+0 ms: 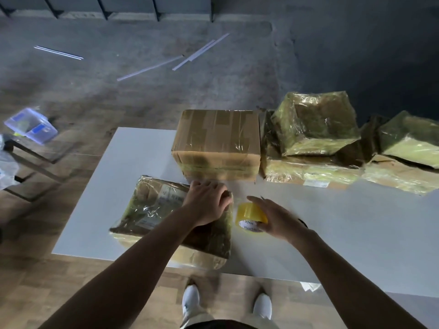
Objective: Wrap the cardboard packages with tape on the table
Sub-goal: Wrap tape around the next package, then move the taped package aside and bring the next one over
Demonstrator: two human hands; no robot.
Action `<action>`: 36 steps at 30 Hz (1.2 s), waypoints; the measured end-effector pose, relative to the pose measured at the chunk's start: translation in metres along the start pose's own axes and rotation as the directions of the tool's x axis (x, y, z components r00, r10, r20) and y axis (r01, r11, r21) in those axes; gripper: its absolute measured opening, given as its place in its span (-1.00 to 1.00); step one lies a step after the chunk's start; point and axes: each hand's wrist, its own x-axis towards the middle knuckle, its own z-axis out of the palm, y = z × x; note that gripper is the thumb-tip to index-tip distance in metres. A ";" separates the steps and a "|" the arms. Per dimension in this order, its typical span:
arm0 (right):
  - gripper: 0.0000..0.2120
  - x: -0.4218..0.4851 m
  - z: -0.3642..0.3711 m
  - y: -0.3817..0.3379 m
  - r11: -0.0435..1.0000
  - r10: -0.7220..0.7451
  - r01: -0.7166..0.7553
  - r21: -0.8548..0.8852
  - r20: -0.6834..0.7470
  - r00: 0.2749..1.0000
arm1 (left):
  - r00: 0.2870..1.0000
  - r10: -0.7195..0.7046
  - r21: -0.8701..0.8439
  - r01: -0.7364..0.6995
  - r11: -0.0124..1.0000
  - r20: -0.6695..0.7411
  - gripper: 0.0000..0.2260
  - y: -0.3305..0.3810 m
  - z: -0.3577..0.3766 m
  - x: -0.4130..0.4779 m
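The left hand (209, 203) lies palm down on the far right corner of the flat package (152, 210), fingers bent over its edge and holding it. The right hand (275, 219) is clamped on the yellow tape roll (249, 214) just right of that package, low over the table (356, 222). The two hands are close but not touching.

This looks like the start or end of a pass of tape. To do it well, the left hand should keep the package pinned flat while the right draws the roll away under steady tension. The strip should be laid down straight and smoothed before the package is turned. The glossy film already on it is wrinkled, so fresh tape may crease or lift if pulled slack.

The package lies at the table's front edge, so a hard pull towards the person could slide it off.

Behind the flat package stands a taped box (216, 143). Behind and to the right of the flat package lie more wrapped packages (316, 124), the farthest cut off by the frame.

Whether a strand of clear tape runs from roll to package cannot be made out, nor where the free end is. The package's underside and the right fingertips behind the roll are hidden, and dim light blurs the labels.
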 end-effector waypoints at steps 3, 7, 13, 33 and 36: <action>-0.34 0.002 0.004 -0.002 0.995 0.006 -0.006 0.095 0.003 1.000 | 0.997 0.018 -0.007 -0.018 1.000 0.078 -0.67 -0.004 -0.007 0.009; -0.40 0.004 0.015 -0.002 0.983 0.051 -0.046 0.178 -0.021 0.998 | 0.955 0.027 -0.132 0.013 0.991 0.296 -0.69 -0.013 -0.025 0.029; -0.53 0.015 0.023 -0.005 0.966 0.144 -0.143 0.215 0.013 0.990 | 0.903 -0.010 0.198 -0.084 0.977 0.430 -0.57 0.010 -0.041 0.061; -0.59 0.009 -0.005 -0.014 0.984 0.136 -0.114 0.136 -0.163 0.977 | 0.929 -0.094 0.190 0.026 0.981 0.357 -0.17 0.055 -0.024 -0.081; -0.55 0.009 -0.014 -0.020 0.992 0.102 -0.115 -0.044 -0.231 0.968 | 0.925 -0.127 0.195 0.060 0.979 0.358 -0.19 0.072 -0.012 -0.092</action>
